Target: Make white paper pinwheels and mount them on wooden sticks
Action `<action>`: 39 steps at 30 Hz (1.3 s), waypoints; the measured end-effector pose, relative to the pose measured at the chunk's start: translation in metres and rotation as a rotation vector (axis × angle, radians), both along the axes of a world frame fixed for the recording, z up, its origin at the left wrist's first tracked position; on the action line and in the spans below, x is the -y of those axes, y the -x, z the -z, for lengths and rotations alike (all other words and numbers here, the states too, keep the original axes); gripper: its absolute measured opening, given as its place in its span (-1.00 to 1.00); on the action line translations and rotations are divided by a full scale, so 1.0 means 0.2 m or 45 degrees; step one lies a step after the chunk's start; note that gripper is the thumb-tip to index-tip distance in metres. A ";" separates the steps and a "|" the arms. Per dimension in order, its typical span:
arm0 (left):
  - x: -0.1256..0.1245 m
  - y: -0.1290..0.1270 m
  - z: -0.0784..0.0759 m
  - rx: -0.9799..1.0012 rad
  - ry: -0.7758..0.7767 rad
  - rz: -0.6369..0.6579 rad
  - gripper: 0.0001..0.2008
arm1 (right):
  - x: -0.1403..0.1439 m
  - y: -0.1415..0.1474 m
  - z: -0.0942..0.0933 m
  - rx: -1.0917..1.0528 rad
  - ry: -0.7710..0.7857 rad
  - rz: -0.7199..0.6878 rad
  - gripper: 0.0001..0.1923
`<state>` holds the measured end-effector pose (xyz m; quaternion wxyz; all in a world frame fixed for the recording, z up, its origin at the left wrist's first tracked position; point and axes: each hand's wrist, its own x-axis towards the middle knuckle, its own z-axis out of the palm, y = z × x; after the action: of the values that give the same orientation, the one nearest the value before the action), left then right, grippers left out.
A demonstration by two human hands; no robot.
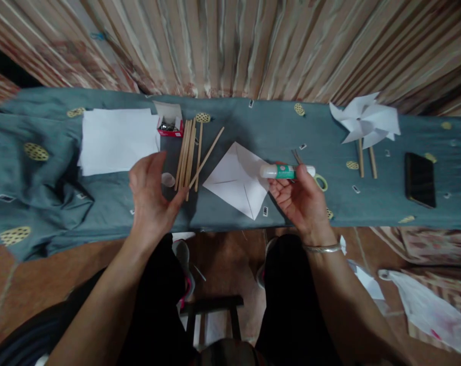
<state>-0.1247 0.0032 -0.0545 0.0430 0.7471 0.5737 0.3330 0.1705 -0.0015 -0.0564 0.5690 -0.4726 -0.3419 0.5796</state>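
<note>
My right hand [301,201] holds a glue stick [281,171] with a green and white label, lying sideways between thumb and fingers. My left hand [150,190] is open, thumb and fingers apart, around a small round white cap [168,179]; whether it touches the cap I cannot tell. Between the hands lies a square sheet of white paper [230,175] with slits running in from its corners. Scissors with a yellow-green handle [321,182] are partly hidden behind my right hand. Several wooden sticks [185,152] lie beside my left hand.
A stack of white paper [118,140] and a red box [170,125] of small metal pieces lie at left. On the right are white paper pinwheels [365,119] on sticks and a black phone [420,179]. A pleated curtain [230,46] hangs behind the cloth-covered table [268,132].
</note>
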 end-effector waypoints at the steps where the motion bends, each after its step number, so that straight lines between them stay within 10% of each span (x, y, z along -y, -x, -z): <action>1: 0.00 0.03 0.01 0.013 0.109 -0.061 -0.37 | 0.01 0.00 0.00 -0.031 0.001 0.002 -0.69; 13: -0.03 0.05 0.01 0.208 0.455 -0.293 -0.71 | 0.10 0.07 -0.04 -0.407 0.186 0.008 -0.81; 25: 0.09 -0.23 -0.05 0.573 0.386 0.195 -0.64 | 0.13 0.18 -0.07 -0.394 0.208 -0.168 -0.73; 39: 0.12 -0.26 -0.05 0.439 0.331 0.326 -0.74 | 0.15 0.18 -0.04 -0.206 0.165 -0.229 -0.71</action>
<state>-0.0727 -0.0215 -0.0449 0.2778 0.7341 0.4965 0.3708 0.1336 -0.0312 -0.0474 0.5088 -0.4276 -0.2977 0.6853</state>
